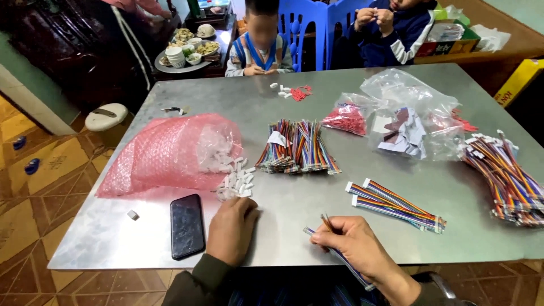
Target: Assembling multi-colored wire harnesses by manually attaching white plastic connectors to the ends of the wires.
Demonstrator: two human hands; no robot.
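My left hand (231,229) rests knuckles-up on the metal table (317,96), fingers curled, just below a small heap of white plastic connectors (238,181) that spills from a pink bubble-wrap bag (164,153). Whether it holds one I cannot tell. My right hand (354,243) pinches a multicoloured ribbon cable (340,258) and a thin stick-like tool (327,222) near the table's front edge. Three finished cables (396,205) lie just to the right of it.
A black phone (187,225) lies left of my left hand. Bundles of coloured cables sit mid-table (297,148) and at the right edge (504,175). Clear bags (408,113) hold red parts. Two people sit across the table, working with small red parts (297,92).
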